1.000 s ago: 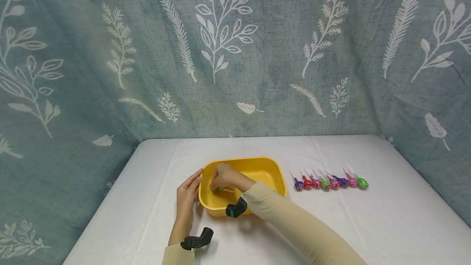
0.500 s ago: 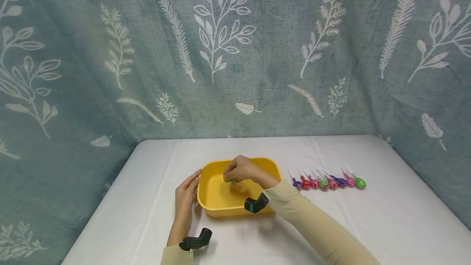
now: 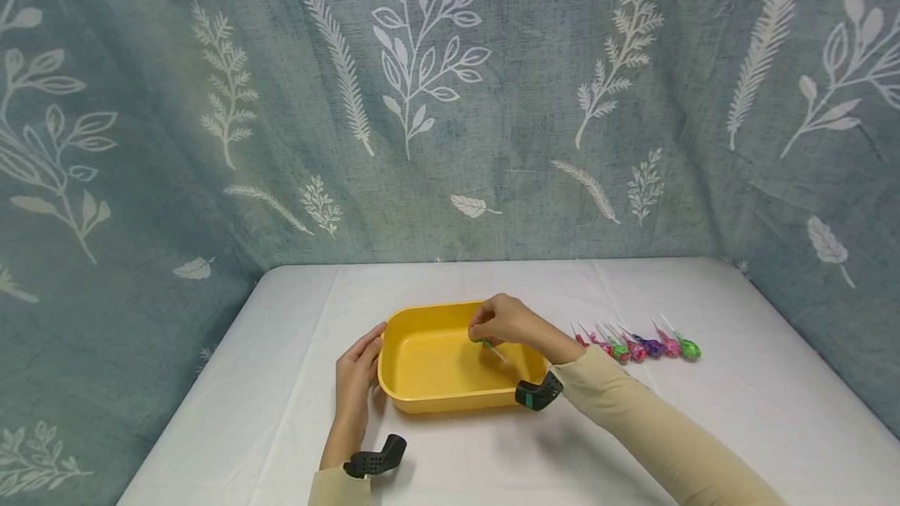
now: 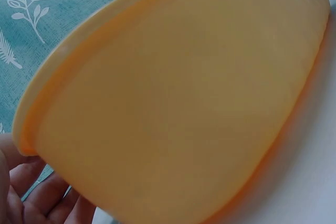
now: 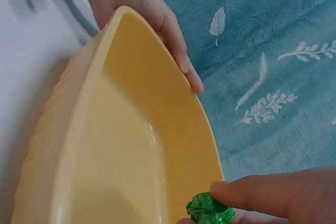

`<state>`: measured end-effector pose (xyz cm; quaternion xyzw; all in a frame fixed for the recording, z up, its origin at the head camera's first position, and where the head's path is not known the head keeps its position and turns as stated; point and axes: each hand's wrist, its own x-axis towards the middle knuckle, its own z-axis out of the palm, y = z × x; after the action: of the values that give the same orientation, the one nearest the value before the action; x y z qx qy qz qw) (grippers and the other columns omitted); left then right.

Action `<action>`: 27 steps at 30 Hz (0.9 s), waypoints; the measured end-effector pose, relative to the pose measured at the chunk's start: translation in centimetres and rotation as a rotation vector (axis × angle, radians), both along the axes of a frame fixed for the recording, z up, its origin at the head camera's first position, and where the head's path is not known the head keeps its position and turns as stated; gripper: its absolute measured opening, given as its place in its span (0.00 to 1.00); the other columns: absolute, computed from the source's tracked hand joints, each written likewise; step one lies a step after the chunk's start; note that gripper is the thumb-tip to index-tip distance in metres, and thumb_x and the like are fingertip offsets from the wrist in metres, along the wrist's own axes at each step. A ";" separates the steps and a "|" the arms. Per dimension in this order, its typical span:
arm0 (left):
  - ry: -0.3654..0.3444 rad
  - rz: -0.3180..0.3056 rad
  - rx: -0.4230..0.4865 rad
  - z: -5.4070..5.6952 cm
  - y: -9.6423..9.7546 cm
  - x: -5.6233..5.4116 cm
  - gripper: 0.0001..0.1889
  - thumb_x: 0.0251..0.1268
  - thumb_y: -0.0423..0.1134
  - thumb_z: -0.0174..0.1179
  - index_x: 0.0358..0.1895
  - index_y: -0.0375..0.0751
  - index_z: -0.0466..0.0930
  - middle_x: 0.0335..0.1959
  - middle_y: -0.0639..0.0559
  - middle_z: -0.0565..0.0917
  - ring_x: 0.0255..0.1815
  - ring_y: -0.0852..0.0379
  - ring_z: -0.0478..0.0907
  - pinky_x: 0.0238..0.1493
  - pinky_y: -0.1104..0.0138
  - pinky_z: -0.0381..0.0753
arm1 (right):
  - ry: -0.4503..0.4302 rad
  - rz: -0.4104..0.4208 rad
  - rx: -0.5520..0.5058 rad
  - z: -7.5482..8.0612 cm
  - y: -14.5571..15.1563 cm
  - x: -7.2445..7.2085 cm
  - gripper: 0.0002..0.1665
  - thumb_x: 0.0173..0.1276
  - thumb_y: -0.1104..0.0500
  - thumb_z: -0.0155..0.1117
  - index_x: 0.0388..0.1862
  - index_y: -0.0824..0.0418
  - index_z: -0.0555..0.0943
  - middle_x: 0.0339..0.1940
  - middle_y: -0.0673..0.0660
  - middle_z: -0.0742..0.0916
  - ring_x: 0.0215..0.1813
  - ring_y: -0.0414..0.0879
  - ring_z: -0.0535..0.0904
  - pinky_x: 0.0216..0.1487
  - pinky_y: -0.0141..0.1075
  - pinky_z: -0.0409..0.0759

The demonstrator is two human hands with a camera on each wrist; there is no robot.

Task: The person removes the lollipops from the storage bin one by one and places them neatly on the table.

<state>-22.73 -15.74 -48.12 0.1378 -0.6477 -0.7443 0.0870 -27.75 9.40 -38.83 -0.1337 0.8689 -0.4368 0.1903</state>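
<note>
My right hand (image 3: 516, 322) pinches a green-wrapped lollipop (image 3: 485, 343) by its candy end, over the right half of a yellow tub (image 3: 457, 402). The white stick slants down toward the front right. In the right wrist view, thumb and fingers press on the crinkled green wrapper (image 5: 207, 209). My left hand (image 3: 355, 377) lies along the tub's left outer wall with extended fingers, the fingertips at the rim. From the left wrist, the tub's outer wall (image 4: 168, 93) fills most of the view, and the fingers (image 4: 47, 198) show at its far edge.
A row of several wrapped lollipops (image 3: 654, 348) in red, pink, purple and green lies on the white tablecloth (image 3: 281, 381) right of the tub. The right forearm overlaps the row's left end. A blue-green leaf-patterned curtain (image 3: 436, 178) hangs behind and at both sides.
My right hand has moved rightward and slightly up from the tub's left inside, carrying the green lollipop; the tub's floor now shows bare. The left hand has stayed at the tub's left side.
</note>
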 end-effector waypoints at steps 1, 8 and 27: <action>-0.002 -0.001 0.000 0.0 0.0 0.0 0.17 0.71 0.44 0.56 0.59 0.46 0.80 0.61 0.51 0.78 0.59 0.56 0.76 0.53 0.71 0.78 | 0.001 -0.006 -0.004 0.0 0.5 0.0 0.06 0.64 0.62 0.67 0.37 0.66 0.83 0.32 0.56 0.85 0.40 0.58 0.84 0.39 0.38 0.85; 0.006 0.001 0.002 0.1 0.1 0.0 0.17 0.71 0.43 0.56 0.59 0.45 0.80 0.61 0.51 0.78 0.59 0.55 0.76 0.54 0.70 0.78 | 0.015 -0.073 0.009 -0.1 3.4 0.1 0.09 0.66 0.61 0.66 0.39 0.66 0.82 0.33 0.57 0.84 0.33 0.48 0.82 0.39 0.38 0.86; 0.010 0.001 0.001 0.0 0.2 0.2 0.18 0.71 0.45 0.56 0.59 0.45 0.80 0.62 0.51 0.77 0.60 0.56 0.75 0.53 0.73 0.77 | -0.022 -0.255 -0.114 0.1 9.7 0.8 0.20 0.68 0.57 0.65 0.50 0.71 0.76 0.42 0.61 0.83 0.40 0.48 0.83 0.50 0.47 0.82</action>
<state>-22.56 -15.55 -48.16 0.1344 -0.6468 -0.7452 0.0903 -26.98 19.05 -38.77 -0.0281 0.8505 -0.5074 0.1352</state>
